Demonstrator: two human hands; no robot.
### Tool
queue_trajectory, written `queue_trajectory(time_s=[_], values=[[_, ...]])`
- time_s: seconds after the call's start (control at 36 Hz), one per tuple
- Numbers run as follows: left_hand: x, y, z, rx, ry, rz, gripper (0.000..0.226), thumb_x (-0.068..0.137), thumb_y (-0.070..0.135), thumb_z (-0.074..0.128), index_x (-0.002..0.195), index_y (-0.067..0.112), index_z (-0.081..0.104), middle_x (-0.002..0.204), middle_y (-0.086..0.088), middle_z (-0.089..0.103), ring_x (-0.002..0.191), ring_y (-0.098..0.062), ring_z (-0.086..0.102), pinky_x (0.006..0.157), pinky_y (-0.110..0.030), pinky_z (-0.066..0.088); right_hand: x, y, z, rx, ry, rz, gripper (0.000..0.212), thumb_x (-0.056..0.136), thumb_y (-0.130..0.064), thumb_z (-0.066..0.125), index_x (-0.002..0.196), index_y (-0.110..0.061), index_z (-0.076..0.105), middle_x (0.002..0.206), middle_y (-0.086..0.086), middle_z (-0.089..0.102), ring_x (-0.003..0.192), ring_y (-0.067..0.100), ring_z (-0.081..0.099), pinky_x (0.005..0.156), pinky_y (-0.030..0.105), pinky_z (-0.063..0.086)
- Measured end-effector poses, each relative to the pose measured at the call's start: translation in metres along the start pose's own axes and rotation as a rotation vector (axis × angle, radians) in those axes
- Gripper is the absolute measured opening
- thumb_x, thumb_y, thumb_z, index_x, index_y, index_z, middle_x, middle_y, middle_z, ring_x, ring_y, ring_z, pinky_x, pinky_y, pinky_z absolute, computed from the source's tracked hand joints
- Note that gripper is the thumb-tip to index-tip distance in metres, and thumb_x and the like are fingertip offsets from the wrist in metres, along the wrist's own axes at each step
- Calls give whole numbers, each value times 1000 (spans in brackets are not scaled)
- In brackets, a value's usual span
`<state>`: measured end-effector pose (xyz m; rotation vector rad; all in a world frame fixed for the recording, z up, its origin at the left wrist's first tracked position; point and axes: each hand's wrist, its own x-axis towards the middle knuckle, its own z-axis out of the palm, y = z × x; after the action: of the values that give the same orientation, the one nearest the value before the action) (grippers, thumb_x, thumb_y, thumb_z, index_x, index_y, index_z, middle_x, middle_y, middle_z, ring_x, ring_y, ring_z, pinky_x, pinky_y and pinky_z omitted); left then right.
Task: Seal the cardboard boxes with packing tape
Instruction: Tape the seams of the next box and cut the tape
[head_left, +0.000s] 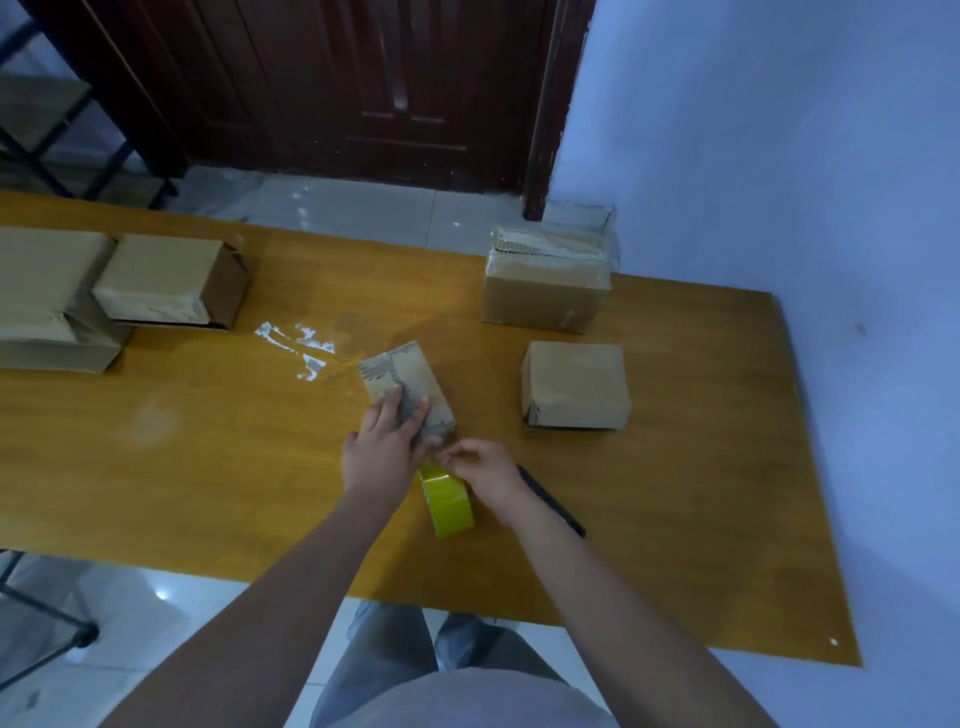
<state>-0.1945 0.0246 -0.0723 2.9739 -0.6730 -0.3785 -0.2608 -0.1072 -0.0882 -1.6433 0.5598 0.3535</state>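
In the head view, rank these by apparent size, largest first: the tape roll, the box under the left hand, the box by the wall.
1. Box by the wall
2. Box under the left hand, partly covered, so less sure
3. Tape roll

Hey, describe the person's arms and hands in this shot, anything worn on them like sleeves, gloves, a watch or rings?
Both forearms are bare right up to the bottom edge of the picture, so no sleeves show. The left hand and right hand wear no gloves. No watch, bracelet or wristband shows on either wrist, and no rings are visible, though the fingers are too small and blurred to be sure.
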Motion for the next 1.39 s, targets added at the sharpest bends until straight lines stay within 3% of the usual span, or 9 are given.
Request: queue_trajectory(time_s=[0.28,0.42,0.53,0.64,0.78,0.92,1.0,1.14,1.39], values=[[11,-7,13,101,121,114,62,67,36,84,122,11,66,120,-27,60,98,-43,62,64,-48,54,-18,13,-17,81,195,-19,9,85,-18,69,93,-15,72,98,0,67,94,12,61,82,23,43],[2,4,-1,250,21,104,66,99,47,41,153,22,15,153,-20,24,129,-35,36,95,-43,41,-16,4,-27,45,247,-49,18,85,-17,69,74,-31,68,102,5,70,98,18,62,87,29,47],[1,12,-17,287,-40,109,76,74,53,75,136,15,54,119,-25,58,101,-38,58,74,-44,52,-15,-5,-32,121,279,-26,6,84,-14,69,82,-19,72,99,5,71,98,20,64,92,37,48],[3,24,-27,299,-82,93,72,93,62,37,147,15,27,135,-19,41,121,-35,45,98,-41,35,-14,-21,-40,179,317,-22,8,85,-12,68,81,-18,71,99,2,70,98,22,62,92,39,47],[10,19,-38,271,-113,124,61,95,62,29,140,22,40,137,-12,44,122,-31,46,101,-45,31,-19,-47,-48,140,278,-31,10,87,-13,66,80,-18,71,101,4,69,96,21,62,85,35,50],[17,6,-61,-284,65,198,74,91,62,13,115,17,67,109,-7,56,108,-28,55,91,-40,39,-28,-73,-53,75,265,-28,7,88,-15,64,87,-16,71,92,0,68,86,16,62,72,25,48],[27,9,-81,-714,-85,274,68,89,68,39,117,11,65,109,-5,55,107,-19,52,89,-33,42,-32,-88,-50,64,288,-30,13,88,-19,65,96,-10,70,91,1,67,79,9,61,64,17,46],[44,16,-91,-793,-146,398,17,91,24,63,79,13,61,79,-1,61,75,-15,55,65,-27,38,-32,-101,-38,118,389,-48,13,87,-14,66,97,-8,72,89,-2,68,81,6,60,68,17,45],[71,12,-101,-881,-159,409,22,93,22,60,73,14,57,71,0,58,68,-17,53,65,-35,43,-49,-125,-2,103,600,-56,32,97,-37,49,115,-13,60,97,-7,56,93,9,53,83,26,42]])
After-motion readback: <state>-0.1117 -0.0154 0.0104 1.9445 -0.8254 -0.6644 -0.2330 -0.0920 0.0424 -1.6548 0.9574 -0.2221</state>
